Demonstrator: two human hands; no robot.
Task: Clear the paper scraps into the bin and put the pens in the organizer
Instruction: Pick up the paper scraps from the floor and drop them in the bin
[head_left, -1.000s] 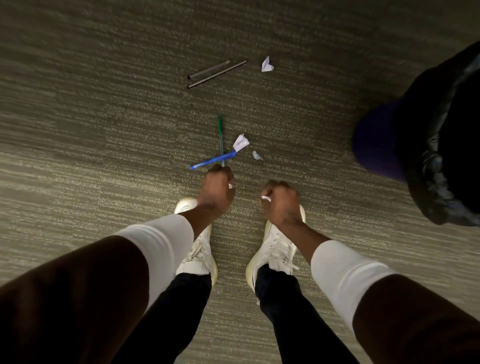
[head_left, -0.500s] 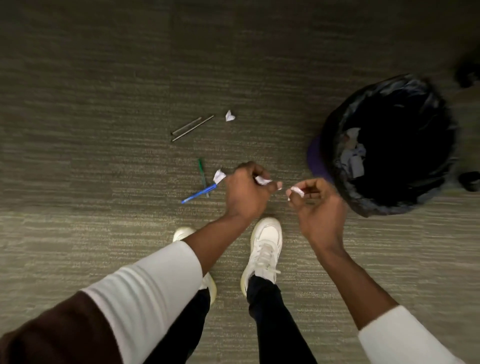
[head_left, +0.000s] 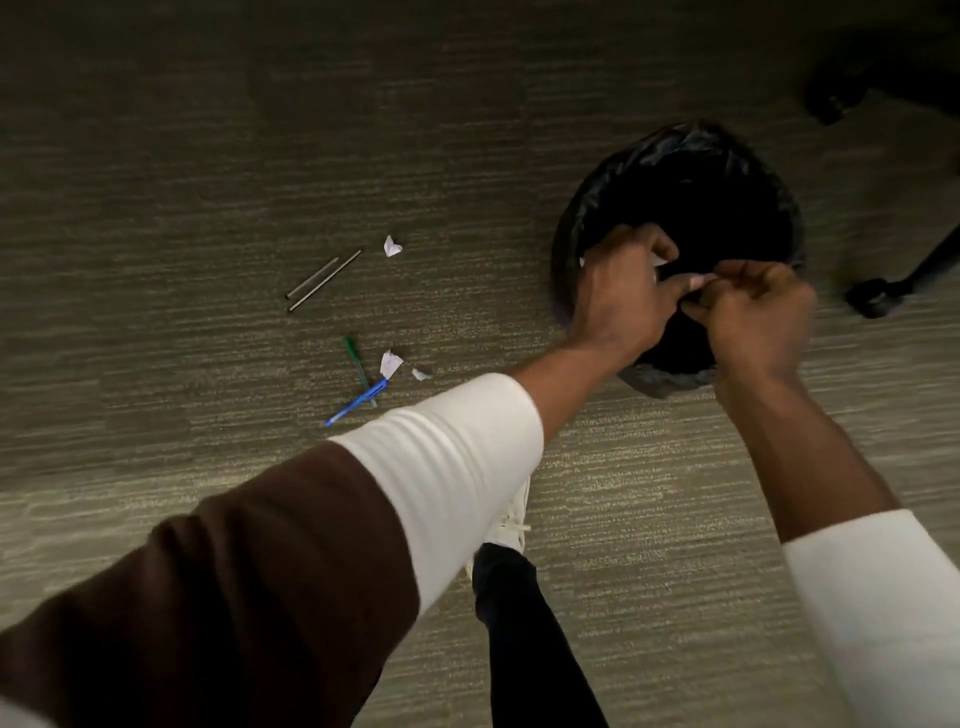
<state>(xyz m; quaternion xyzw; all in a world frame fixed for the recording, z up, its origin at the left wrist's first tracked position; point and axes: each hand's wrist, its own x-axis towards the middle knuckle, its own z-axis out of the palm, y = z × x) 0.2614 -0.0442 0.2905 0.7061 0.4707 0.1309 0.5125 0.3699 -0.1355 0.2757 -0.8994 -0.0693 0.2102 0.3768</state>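
Both hands hover over the black-lined bin (head_left: 737, 156) at the right. My left hand (head_left: 623, 291) is curled around a white paper scrap (head_left: 658, 260) that peeks out by its thumb. My right hand (head_left: 753, 312) pinches another small scrap, touching the left fingertips. On the carpet to the left lie a blue pen (head_left: 357, 401) crossed by a green pen (head_left: 358, 364), two thin dark pens (head_left: 322, 280), and paper scraps (head_left: 392, 246), (head_left: 389, 362), (head_left: 420, 372). No organizer is in view.
Black chair legs with a caster (head_left: 878, 296) stand right of the bin, another dark caster (head_left: 831, 98) at the top right. My white shoe (head_left: 511, 525) and dark trouser leg are below the arms on grey striped carpet.
Both hands rose from the floor near the pens and swung right, carrying paper scraps to above the bin. The view turned to the right with them.
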